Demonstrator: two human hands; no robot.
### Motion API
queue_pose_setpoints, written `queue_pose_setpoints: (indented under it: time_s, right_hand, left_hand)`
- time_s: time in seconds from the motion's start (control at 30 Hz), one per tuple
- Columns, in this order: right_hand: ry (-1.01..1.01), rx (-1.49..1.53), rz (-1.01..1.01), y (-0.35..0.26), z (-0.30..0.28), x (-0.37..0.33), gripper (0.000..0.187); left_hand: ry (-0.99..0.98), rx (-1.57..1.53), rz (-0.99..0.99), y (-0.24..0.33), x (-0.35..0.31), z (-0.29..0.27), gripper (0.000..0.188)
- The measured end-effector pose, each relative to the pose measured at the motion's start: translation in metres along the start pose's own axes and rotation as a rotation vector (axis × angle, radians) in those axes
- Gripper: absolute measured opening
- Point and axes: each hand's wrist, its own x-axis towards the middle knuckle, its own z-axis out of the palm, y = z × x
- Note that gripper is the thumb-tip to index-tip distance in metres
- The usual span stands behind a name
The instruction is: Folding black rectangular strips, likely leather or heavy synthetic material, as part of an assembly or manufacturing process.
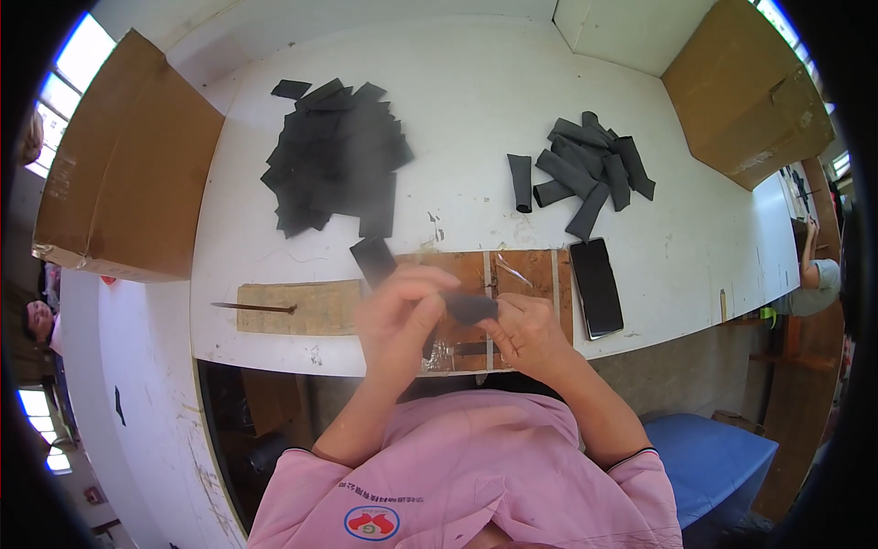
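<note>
Between my two hands is a black piece of soft sheet material, curved as if rolled or folded. My left hand, slightly blurred, pinches its left end between thumb and fingers. The fingers of my right hand are closed round its right end. Both hands are above a brown board with tape strips, at the table's front edge. Just beyond my left hand lies a flat black piece. A pile of flat black pieces is at the far left. Several black tubes are heaped at the far right.
A black phone lies right of the board. On a cardboard strip at left rests a thin pointed metal rod. Cardboard boxes stand left and right. Another person is at the far right, beyond the white table.
</note>
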Motion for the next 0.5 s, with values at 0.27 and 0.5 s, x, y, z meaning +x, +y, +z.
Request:
queue_pose_setpoints:
  time_s: [0.27,0.5]
  right_hand:
    - [0.432,0.824,0.536,0.032,-0.034,0.042,0.037]
    - [-0.007,0.785,0.705,-0.003,0.010,-0.039,0.029]
  left_hand:
    - [0.351,1.221,-0.111,-0.081,0.018,-0.080,0.021]
    - [0.064,1.413,-0.437,-0.092,0.030,-0.093,0.019]
